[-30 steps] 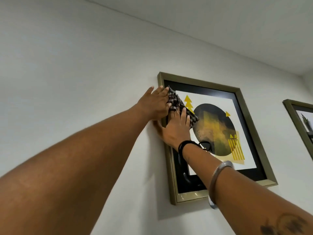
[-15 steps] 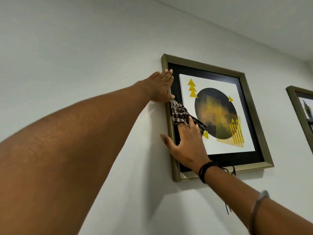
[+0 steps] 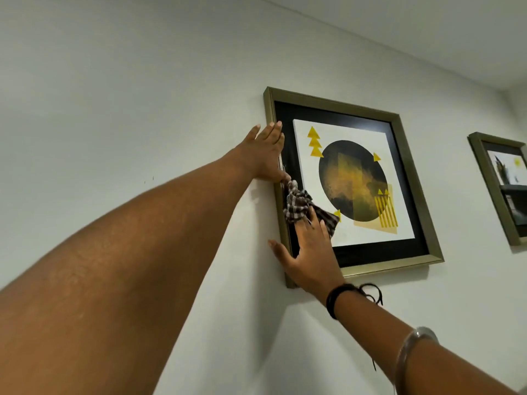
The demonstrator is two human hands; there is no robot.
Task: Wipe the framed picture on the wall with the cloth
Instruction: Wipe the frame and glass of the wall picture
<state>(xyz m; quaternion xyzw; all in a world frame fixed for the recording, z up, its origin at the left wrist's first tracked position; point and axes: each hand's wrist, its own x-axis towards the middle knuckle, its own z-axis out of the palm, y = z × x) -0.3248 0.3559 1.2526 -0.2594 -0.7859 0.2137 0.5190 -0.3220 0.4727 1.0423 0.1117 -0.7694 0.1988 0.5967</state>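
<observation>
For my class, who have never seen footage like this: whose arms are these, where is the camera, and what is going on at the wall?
There is no machine here. The camera sits on a person's head and looks up along their two bare arms. The left hand lies flat, fingers straight, against the left edge of the framed picture, apparently steadying it. The right hand presses a checked cloth against the glass near the lower left part, fingers spread over it rather than closed around it. The picture shows a dark circle with yellow triangles. A second frame hangs further right on the white wall.
</observation>
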